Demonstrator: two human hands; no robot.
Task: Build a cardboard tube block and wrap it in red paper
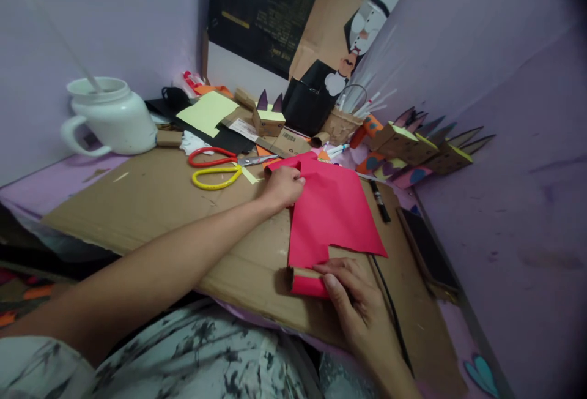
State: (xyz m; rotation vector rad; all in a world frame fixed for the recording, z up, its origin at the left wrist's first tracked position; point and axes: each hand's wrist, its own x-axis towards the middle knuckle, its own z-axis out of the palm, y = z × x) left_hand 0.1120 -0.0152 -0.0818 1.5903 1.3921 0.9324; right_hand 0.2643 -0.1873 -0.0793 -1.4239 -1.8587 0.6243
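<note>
A sheet of red paper [339, 200] lies on the brown cardboard with a rectangular notch in its near edge. My left hand [285, 186] is closed at the paper's left edge, fingers curled onto it. At the near end, a small cardboard tube [309, 283] is partly covered by red paper, and bare cardboard shows along its top. My right hand [355, 295] grips the tube's right end with thumb and fingers, hiding that end. Just left of my left hand lie scissors [215, 169] with one red and one yellow handle, their blades pointing toward the paper.
A white mug-shaped pot [114, 117] with a stick in it stands at the left. Behind are yellow paper [208, 111], a small eared cardboard box [269, 122] and a black container [309, 99]. A black marker [380, 201] and a phone-like dark slab [426, 246] lie right.
</note>
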